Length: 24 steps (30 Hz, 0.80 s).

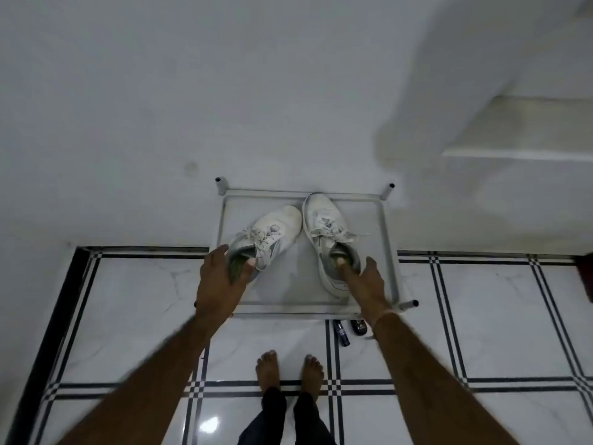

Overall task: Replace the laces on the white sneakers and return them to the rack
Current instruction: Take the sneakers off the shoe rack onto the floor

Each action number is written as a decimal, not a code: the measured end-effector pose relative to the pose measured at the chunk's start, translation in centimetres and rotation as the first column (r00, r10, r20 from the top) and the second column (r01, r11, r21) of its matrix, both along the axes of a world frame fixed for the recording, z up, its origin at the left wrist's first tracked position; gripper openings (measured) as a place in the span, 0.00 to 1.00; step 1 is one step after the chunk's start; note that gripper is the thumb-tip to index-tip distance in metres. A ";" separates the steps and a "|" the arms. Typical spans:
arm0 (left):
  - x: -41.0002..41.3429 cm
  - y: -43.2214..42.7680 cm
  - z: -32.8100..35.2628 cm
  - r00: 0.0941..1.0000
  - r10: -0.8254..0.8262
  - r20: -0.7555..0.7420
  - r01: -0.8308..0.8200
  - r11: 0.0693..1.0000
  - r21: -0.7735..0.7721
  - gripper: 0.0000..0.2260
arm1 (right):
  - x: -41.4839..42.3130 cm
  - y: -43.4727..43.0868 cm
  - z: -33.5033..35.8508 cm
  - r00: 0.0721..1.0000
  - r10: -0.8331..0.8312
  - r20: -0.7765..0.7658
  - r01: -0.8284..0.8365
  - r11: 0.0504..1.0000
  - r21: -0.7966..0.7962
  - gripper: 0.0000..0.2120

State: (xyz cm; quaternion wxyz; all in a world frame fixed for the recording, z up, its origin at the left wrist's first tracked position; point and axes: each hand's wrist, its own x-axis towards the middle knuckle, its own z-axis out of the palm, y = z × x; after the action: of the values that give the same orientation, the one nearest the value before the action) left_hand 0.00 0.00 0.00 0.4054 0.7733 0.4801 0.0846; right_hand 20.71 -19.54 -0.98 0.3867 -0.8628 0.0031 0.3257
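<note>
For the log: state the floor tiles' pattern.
White floor tiles with black striped grid lines; head view.

Metal rack [390, 239], left sneaker [276, 231] and right sneaker [322, 224] on its shelf, side by side

The left arm [154, 374] and right arm [426, 374] are bare as far as they show. A thin pale thread [386, 314] circles the wrist of the right hand [365, 284], a loose end hanging. A small dark band [195, 305] shows at the wrist of the left hand [221, 281]. Black trousers [276, 419] reach the ankles above bare feet [267, 369].
</note>
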 end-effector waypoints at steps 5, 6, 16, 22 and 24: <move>3.4 3.7 -3.5 0.937 0.001 -0.349 -0.001 1.000 0.002 0.21 | 2.3 0.4 -3.7 0.996 -0.009 -0.086 0.012 0.999 0.033 0.28; 3.6 3.9 -3.9 0.915 0.009 -0.404 -0.004 1.000 0.012 0.18 | 2.2 0.4 -3.6 0.997 -0.007 -0.079 0.011 0.999 0.047 0.24; 7.6 -3.2 -3.6 0.928 0.185 -0.323 -0.239 0.962 -0.135 0.15 | 0.1 0.8 -3.0 0.994 -0.003 -0.111 0.021 0.987 0.157 0.26; 8.6 -7.3 -4.2 0.871 0.489 -0.049 -0.444 0.741 -0.503 0.25 | 0.9 0.6 -3.4 0.963 -0.024 -0.268 0.093 0.964 0.250 0.22; 8.6 -7.4 -4.3 0.864 0.504 -0.021 -0.421 0.697 -0.580 0.24 | 1.2 1.0 -3.7 0.955 -0.041 -0.294 0.118 0.961 0.250 0.22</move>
State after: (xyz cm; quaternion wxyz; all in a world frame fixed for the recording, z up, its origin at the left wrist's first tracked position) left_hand 8.65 -7.40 -4.28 0.6140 0.4633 0.6325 0.0912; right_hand 21.95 -18.59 -4.72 0.5068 -0.7462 0.0505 0.4286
